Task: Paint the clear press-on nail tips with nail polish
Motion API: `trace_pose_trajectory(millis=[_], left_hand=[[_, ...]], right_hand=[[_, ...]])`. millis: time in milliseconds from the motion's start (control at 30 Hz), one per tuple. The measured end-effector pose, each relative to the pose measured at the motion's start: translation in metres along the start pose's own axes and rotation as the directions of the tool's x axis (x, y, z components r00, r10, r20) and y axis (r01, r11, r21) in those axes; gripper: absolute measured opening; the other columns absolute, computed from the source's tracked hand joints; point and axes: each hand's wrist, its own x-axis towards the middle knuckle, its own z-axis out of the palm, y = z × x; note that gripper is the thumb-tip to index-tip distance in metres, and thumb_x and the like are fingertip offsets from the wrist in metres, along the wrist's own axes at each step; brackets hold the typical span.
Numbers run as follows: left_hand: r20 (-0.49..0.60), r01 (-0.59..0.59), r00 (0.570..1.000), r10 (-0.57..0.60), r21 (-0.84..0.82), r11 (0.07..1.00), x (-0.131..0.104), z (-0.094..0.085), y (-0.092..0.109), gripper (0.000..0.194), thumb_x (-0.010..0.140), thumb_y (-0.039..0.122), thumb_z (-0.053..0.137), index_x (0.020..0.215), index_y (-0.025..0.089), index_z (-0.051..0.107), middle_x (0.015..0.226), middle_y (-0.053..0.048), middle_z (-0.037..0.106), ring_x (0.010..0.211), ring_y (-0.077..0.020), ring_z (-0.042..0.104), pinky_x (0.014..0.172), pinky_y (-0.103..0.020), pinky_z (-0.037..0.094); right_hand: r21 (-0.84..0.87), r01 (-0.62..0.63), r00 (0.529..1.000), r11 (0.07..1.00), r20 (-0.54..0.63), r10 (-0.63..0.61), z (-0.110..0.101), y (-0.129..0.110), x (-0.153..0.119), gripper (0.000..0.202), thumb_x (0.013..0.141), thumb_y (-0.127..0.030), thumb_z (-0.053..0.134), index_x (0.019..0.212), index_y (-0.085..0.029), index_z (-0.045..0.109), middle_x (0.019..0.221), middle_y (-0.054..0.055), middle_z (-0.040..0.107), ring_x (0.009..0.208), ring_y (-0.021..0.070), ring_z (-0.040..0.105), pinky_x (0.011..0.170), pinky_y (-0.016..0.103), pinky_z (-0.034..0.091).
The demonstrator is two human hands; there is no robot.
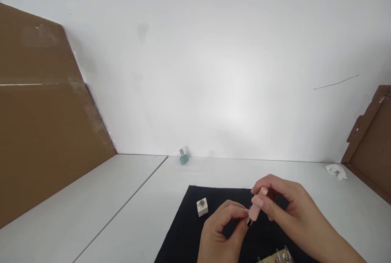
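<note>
Both of my hands meet over the near end of the black mat: my right hand pinches a pink brush cap, its dark tip touching my curled left hand. Painting a nail seems underway; steadiness matters. Left sits a white cube, a teal bottle far back on the table.

Two hands meet over a black mat: right hand pinches a pink brush cap against left hand's fingertips. White cube on the mat; teal bottle beyond it.
</note>
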Motion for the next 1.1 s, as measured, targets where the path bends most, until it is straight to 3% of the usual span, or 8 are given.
trace_pose_trajectory(millis=[200,500,767,867,1033,1100], left_hand=[[-0.012,0.008,1.0,-0.008,-0.023,1.0,0.001,0.0,0.001,0.016,0.08,0.012,0.076,0.07,0.024,0.078,0.077,0.001,0.077,0.072,-0.0169,0.071,0.07,-0.022,0.055],[-0.003,-0.01,1.0,0.009,-0.019,1.0,0.002,0.0,0.003,0.019,0.08,0.009,0.074,0.071,0.025,0.079,0.078,0.002,0.077,0.071,-0.0154,0.071,0.068,-0.021,0.054],[0.002,-0.035,0.999,0.035,0.01,0.999,0.003,-0.002,0.003,0.018,0.08,0.009,0.075,0.072,0.024,0.08,0.079,0.0,0.079,0.074,-0.0184,0.074,0.069,-0.023,0.057],[-0.008,-0.026,1.0,0.026,0.022,0.999,0.003,-0.002,0.003,0.016,0.08,0.011,0.075,0.071,0.024,0.08,0.079,0.0,0.079,0.073,-0.0186,0.073,0.069,-0.024,0.057],[0.006,-0.048,0.999,0.048,0.045,0.998,0.002,-0.001,0.003,0.019,0.081,0.01,0.072,0.072,0.025,0.079,0.079,0.0,0.077,0.071,-0.017,0.071,0.067,-0.023,0.054],[0.017,-0.057,0.998,0.057,0.052,0.997,0.001,-0.001,0.004,0.02,0.082,0.01,0.071,0.072,0.025,0.079,0.079,0.0,0.077,0.071,-0.0168,0.071,0.067,-0.023,0.054]], right_hand=[[-0.022,-0.059,0.974,0.998,-0.219,0.052,-0.002,0.006,0.003,0.03,0.1,-0.055,0.056,0.093,-0.028,0.067,0.077,-0.002,0.077,0.064,0.0162,0.06,0.053,0.024,0.045],[-0.03,0.0,1.0,1.0,-0.027,-0.001,-0.001,0.001,0.0,0.025,0.1,-0.049,0.059,0.09,-0.028,0.068,0.075,-0.004,0.076,0.065,0.0152,0.057,0.061,0.024,0.046],[-0.003,-0.059,0.971,0.998,-0.231,0.056,-0.004,0.003,0.005,0.032,0.098,-0.056,0.058,0.093,-0.027,0.068,0.077,0.0,0.078,0.062,0.0166,0.06,0.052,0.024,0.047],[0.019,-0.043,0.979,0.999,-0.199,0.046,-0.008,-0.001,0.002,0.031,0.099,-0.055,0.057,0.094,-0.027,0.068,0.076,-0.001,0.078,0.059,0.016,0.059,0.056,0.025,0.05],[0.013,-0.026,1.0,1.0,-0.006,0.027,-0.005,-0.004,0.0,0.027,0.101,-0.05,0.058,0.091,-0.027,0.069,0.076,-0.002,0.077,0.065,0.0163,0.058,0.061,0.026,0.047],[0.001,-0.047,0.999,0.999,-0.007,0.047,-0.003,-0.003,0.001,0.026,0.101,-0.049,0.058,0.092,-0.028,0.068,0.076,-0.003,0.077,0.067,0.0167,0.058,0.061,0.026,0.047]])
